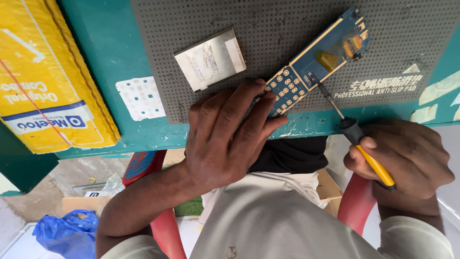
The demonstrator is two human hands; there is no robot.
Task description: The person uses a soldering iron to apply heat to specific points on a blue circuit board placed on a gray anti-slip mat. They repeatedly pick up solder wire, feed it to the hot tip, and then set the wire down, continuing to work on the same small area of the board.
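Left hand (225, 139) presses the blue circuit board (316, 60) onto the grey anti-slip pad (287, 29) near the desk's (100, 52) front edge. Right hand (402, 156), grip closed round a yellow-handled screwdriver (357, 139) (tip on the board's middle), lies across the board's long axis.

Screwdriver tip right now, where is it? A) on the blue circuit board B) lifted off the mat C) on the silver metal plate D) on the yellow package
A: the screwdriver in the right hand has its tip on the blue circuit board, which the left hand holds down on the grey mat.
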